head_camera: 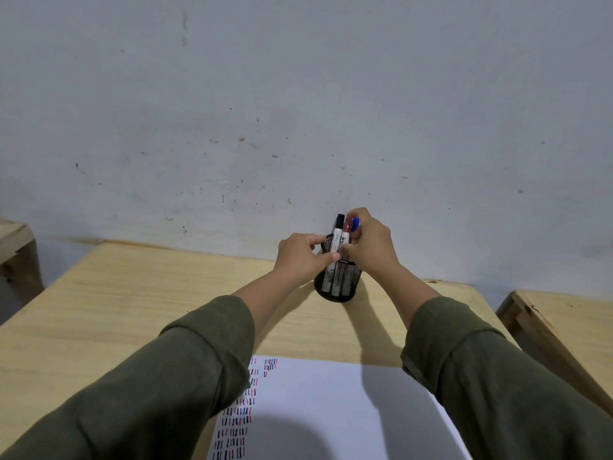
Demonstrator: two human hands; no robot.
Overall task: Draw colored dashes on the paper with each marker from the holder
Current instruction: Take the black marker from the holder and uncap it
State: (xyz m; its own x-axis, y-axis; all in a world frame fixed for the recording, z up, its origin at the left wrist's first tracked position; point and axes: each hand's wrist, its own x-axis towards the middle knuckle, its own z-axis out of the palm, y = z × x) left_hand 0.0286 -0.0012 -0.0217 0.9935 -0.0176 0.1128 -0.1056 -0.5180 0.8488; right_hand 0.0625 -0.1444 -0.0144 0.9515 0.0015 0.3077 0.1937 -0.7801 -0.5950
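Note:
A black mesh holder [337, 283] stands at the far side of the wooden table, near the wall. A black-capped marker [338, 229] and a red-capped marker [346, 234] stick up out of it. My left hand [300, 258] grips the holder's rim from the left. My right hand [371, 242] is closed around a blue-capped marker [355, 223] right at the holder's top, beside the red one. The white paper [335, 406] lies close to me, with rows of red, blue and black dashes [237, 426] down its left side, partly hidden by my left sleeve.
The pale wooden table [149, 300] meets a grey scuffed wall [298, 111] at the back. A second wooden piece [564, 327] stands at the right, another wooden edge [16, 244] at the far left.

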